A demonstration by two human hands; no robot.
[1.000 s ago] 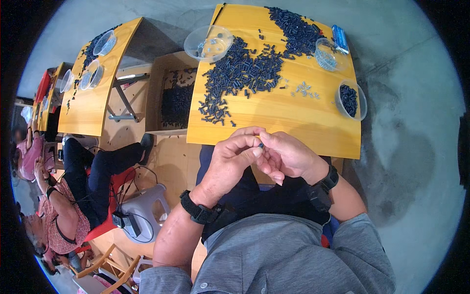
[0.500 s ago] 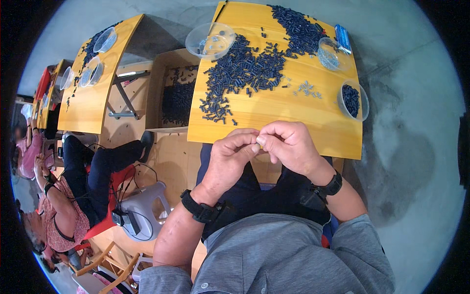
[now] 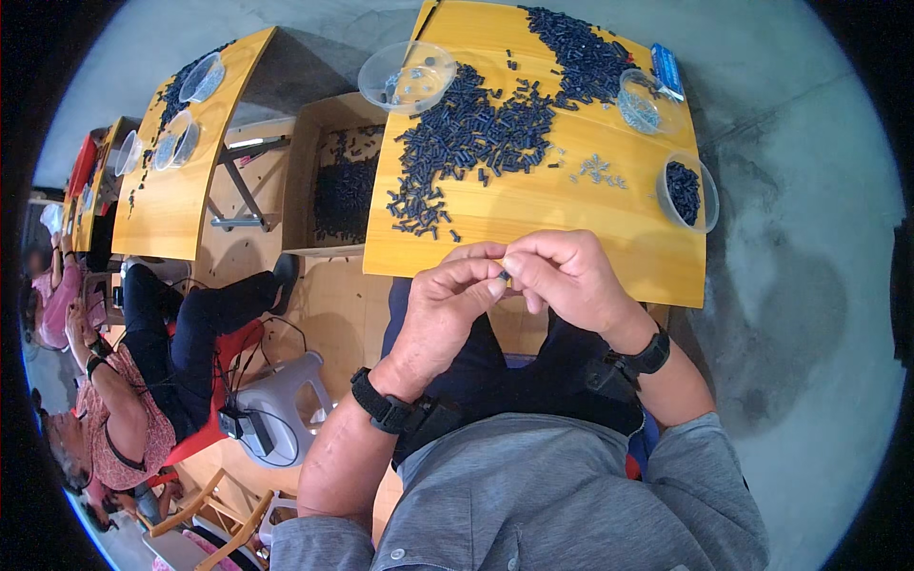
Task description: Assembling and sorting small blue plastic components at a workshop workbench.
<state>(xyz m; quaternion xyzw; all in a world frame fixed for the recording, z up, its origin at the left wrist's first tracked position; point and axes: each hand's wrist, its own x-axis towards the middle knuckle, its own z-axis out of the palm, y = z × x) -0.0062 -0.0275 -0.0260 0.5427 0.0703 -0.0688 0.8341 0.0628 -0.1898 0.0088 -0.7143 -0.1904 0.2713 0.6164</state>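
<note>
Head view: both hands pinch one small dark part at the near table edge.
The left hand [image 3: 447,309] and right hand [image 3: 569,276] meet fingertip to fingertip, closed on the small dark part [image 3: 504,276], held slightly higher than a second ago. Beyond, on the yellow table [image 3: 571,205], lies a heap of dark parts [image 3: 476,133]; a blue packet [image 3: 666,68] sits at the far right corner.

Likely assembly workshop: rowed worktables [image 3: 609,205], parts heaps [image 3: 476,133]
</note>
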